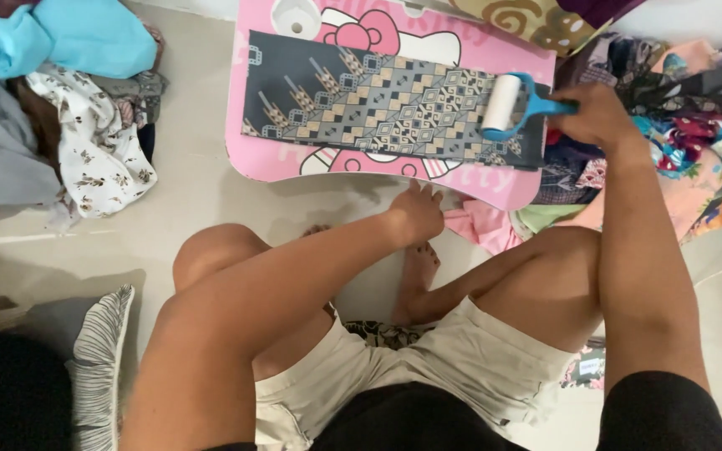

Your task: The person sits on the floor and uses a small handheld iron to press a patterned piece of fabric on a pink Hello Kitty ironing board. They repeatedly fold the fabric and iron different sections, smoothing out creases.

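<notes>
The right hand (599, 113) has its grip closed around the blue handle of a lint roller (516, 104), fingers wrapped fully round it. The handle points right, toward the hand, and its blue fork carries the white roll (501, 102) at the left end. The roll's own long axis runs roughly away from the person, slightly tilted, crosswise to the cloth beneath it.

The roll rests on the right end of a folded batik cloth (378, 100), grey with tan and dark geometric patterning. The cloth is a long strip lying flat, its long axis running left to right and sloping a little down toward the right, across a small pink counter (495, 188) with a cartoon cat print, which stands on the pale floor (194, 188).

The left hand (418, 213) holds nothing; its grip is open, fingers spread and pointing toward the counter's near edge, just below the cloth. Whether it touches the edge cannot be told.

A heap of colourful clothes (695, 142) lies right of the counter, touching its right side. A white floral garment (98, 146) and a light blue cloth (68, 33) lie well to the left. A striped cushion (98, 359) sits beside the person's left knee.
</notes>
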